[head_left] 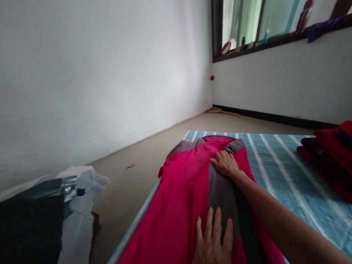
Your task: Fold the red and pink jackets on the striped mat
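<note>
Pink garment (181, 190) with grey panels lies spread flat on a blue striped mat (277, 165), long axis running near to far, collar end at the far side. It covers the left part of the mat; its left edge lies along the mat's left border.

Left hand (213, 240): near end of the garment, palm down, fingers open and spread, pointing away, resting on the seam where pink meets the grey centre strip. Nothing gripped.

Right hand (225, 164): farther up, forearm coming in from the near right. Palm down, fingers open and laid flat on the cloth just below the grey shoulder panel. Nothing gripped.

Surroundings: stack of folded red clothes (330, 157) on the right edge of the mat, well apart from both hands. Clear plastic bag (79, 190) with dark contents on the bare floor (137, 183), near left. Small rubber band (129, 167) on the floor left of the mat. Window ledge (275, 41) far right carries bottles and a round red mirror (226, 48).
</note>
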Demonstrator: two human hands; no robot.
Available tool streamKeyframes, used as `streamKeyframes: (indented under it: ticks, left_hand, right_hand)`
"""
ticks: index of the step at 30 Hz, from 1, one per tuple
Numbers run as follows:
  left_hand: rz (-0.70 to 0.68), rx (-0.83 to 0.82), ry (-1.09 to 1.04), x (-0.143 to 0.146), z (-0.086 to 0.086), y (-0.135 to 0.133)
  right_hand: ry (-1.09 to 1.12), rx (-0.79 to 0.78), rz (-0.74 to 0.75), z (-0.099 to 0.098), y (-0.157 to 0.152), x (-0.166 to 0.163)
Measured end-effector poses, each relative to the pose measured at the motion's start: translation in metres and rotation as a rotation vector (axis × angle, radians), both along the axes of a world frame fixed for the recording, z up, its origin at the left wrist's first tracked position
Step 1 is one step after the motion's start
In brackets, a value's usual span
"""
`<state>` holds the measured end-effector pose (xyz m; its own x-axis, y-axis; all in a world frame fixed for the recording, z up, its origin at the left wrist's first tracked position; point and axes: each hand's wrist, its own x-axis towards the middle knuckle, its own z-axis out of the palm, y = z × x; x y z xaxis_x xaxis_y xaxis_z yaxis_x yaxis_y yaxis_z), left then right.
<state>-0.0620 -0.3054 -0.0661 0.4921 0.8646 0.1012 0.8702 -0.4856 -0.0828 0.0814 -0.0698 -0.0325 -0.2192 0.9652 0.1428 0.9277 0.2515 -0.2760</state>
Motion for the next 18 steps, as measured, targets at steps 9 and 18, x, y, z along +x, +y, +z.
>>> streamKeyframes:
  ticks: [9, 18]
  left_hand:
    - [0.018, -0.221, -0.097, 0.002, 0.017, 0.002]
    - [-0.061, -0.170, -0.160, -0.010, 0.033, -0.032]
  right_hand:
    - [-0.054, -0.028, 0.066, 0.003, -0.047, -0.009]
    - [-0.057, 0.000, 0.129, 0.031, -0.107, -0.013]
